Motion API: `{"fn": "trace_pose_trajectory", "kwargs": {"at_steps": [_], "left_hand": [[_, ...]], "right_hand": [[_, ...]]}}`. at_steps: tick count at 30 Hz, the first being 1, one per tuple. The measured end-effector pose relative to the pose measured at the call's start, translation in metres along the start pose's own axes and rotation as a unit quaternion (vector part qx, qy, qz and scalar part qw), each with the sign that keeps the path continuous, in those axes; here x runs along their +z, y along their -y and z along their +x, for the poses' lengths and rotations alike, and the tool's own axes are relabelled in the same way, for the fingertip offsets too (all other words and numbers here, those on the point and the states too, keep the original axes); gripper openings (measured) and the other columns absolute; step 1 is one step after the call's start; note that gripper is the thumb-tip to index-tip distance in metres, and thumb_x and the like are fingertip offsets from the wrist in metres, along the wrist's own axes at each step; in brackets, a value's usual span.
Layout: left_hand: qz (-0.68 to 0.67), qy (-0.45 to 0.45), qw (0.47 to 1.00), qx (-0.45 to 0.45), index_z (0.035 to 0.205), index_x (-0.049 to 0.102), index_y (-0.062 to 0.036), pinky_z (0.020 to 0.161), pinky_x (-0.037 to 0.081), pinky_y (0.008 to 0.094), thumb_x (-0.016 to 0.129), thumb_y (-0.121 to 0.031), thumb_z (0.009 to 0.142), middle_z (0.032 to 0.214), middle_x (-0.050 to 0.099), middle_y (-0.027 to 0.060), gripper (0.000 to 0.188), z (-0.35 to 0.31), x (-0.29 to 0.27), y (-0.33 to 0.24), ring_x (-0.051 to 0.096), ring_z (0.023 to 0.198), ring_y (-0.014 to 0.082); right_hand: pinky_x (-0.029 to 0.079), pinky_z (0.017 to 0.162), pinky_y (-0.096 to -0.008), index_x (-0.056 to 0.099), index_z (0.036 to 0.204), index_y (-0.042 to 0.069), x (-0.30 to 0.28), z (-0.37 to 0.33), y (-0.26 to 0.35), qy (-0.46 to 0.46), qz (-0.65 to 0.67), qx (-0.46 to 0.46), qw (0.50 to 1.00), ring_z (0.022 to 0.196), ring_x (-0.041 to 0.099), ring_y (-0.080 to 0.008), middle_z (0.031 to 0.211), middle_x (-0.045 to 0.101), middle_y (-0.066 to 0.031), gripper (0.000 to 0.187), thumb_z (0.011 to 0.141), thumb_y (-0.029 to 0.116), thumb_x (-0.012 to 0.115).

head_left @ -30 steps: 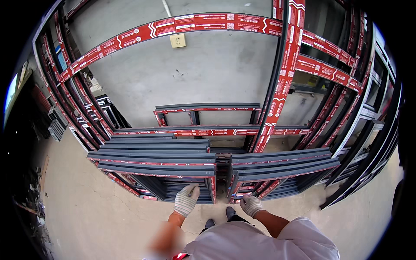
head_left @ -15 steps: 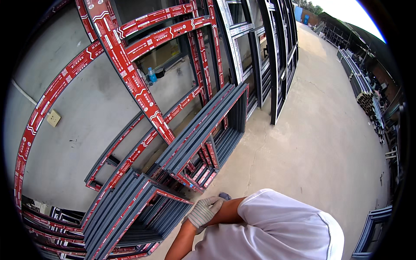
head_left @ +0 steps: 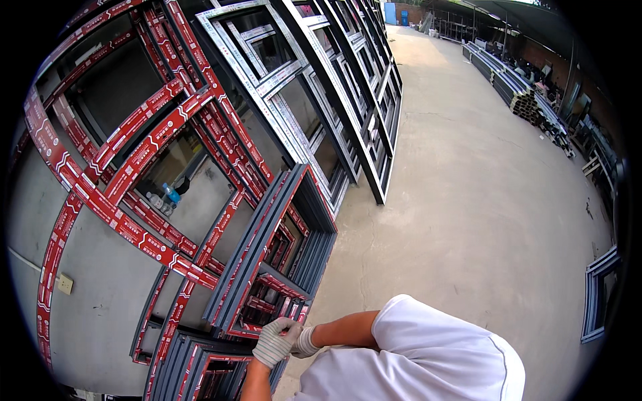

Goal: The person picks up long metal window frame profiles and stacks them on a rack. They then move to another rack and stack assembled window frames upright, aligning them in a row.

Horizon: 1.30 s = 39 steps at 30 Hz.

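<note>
Here, in the head view, both gloved hands meet at the near lower edge of a small dark grey window frame (head_left: pixel 274 267) that leans with others against the grey wall (head_left: pixel 100 294) on the left. The left hand (head_left: pixel 274 342) curls over the frame's bottom corner, fingers bent and pressed together around the red-taped edge, so it grips the frame itself. The right hand (head_left: pixel 306 342) sits just beside it, touching the left hand's side; most of it is hidden behind the left glove, so I cannot tell whether its fingers close on the frame or merely rest there.

The frame stands tilted, its top resting back on the larger frames behind it, which is likely why the hands take it low, where its weight sits on the floor (head_left: pixel 468 220). The red protective tape (head_left: pixel 140 144) along the profiles probably guards the finish while the frames are stacked.

The left forearm rises from the bottom edge, nearly straight up to the grip. The right forearm comes in from the right, bare below a white sleeve (head_left: pixel 428 361), bent across the body toward the same corner.

Farther off, taller frames (head_left: pixel 348 100) lean in a row along the wall, and bundles of long profiles (head_left: pixel 521 93) lie at the far right.
</note>
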<state>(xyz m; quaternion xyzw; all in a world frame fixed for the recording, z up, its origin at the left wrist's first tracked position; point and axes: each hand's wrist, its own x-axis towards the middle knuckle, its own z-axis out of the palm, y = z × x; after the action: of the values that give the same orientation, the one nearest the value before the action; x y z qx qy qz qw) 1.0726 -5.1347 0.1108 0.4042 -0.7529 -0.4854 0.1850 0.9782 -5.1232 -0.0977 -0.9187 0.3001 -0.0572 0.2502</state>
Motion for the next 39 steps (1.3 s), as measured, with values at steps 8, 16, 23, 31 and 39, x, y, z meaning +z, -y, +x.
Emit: {"fn": "trace_pose_trajectory", "kwargs": {"at_steps": [8, 16, 23, 31, 39], "left_hand": [[0.034, -0.115, 0.963, 0.240, 0.090, 0.065, -0.0008, 0.069, 0.049, 0.0271, 0.062, 0.000, 0.085, 0.081, 0.066, 0.0079, 0.006, 0.130, 0.021, -0.201, 0.061, 0.073, 0.0134], [0.031, -0.169, 0.753, 0.635, 0.089, 0.064, -0.0049, 0.080, 0.052, 0.0459, 0.069, -0.041, 0.087, 0.073, 0.063, 0.0063, 0.036, 0.209, 0.060, -0.395, 0.058, 0.070, 0.0187], [0.276, -0.036, 0.577, 0.768, 0.096, 0.057, -0.0076, 0.081, 0.049, 0.0459, 0.038, -0.044, 0.101, 0.082, 0.055, 0.0061, 0.041, 0.270, 0.054, -0.493, 0.053, 0.077, 0.0181], [0.299, -0.069, 0.492, 0.814, 0.093, 0.057, -0.0073, 0.081, 0.049, 0.0457, 0.039, -0.043, 0.101, 0.079, 0.055, 0.0057, 0.041, 0.427, 0.111, -0.539, 0.053, 0.075, 0.0178], [0.302, -0.097, 0.462, 0.829, 0.091, 0.056, -0.0071, 0.081, 0.049, 0.0456, 0.040, -0.043, 0.101, 0.077, 0.054, 0.0054, 0.041, 0.553, 0.157, -0.603, 0.052, 0.072, 0.0175]], "right_hand": [[0.052, 0.083, -0.0454, 0.070, 0.101, 0.009, -0.058, -0.343, -0.170, -0.119, 0.184, 0.652, 0.726, 0.096, 0.065, -0.0378, 0.104, 0.068, -0.0187, 0.037, 0.083, 0.034, 0.048], [0.045, 0.047, -0.0317, 0.064, 0.086, 0.006, 0.116, -0.622, -0.167, -0.448, 0.292, 0.769, 0.350, 0.048, 0.054, -0.0162, 0.060, 0.059, -0.0065, 0.020, 0.087, 0.018, 0.048], [0.047, 0.045, -0.0373, 0.060, 0.099, 0.003, 0.135, -0.591, -0.044, -0.466, 0.498, 0.731, 0.017, 0.050, 0.057, -0.0232, 0.067, 0.061, -0.0118, 0.016, 0.087, 0.011, 0.052], [0.049, 0.047, -0.0351, 0.060, 0.106, 0.004, 0.102, -0.589, -0.127, -0.495, 0.519, 0.697, -0.017, 0.055, 0.060, -0.0201, 0.072, 0.064, -0.0107, 0.023, 0.088, 0.016, 0.053], [0.051, 0.055, -0.0299, 0.065, 0.101, 0.003, -0.112, -0.680, -0.267, -0.653, 0.412, 0.626, 0.108, 0.062, 0.061, -0.0158, 0.076, 0.066, -0.0092, 0.025, 0.093, 0.022, 0.051]]}}
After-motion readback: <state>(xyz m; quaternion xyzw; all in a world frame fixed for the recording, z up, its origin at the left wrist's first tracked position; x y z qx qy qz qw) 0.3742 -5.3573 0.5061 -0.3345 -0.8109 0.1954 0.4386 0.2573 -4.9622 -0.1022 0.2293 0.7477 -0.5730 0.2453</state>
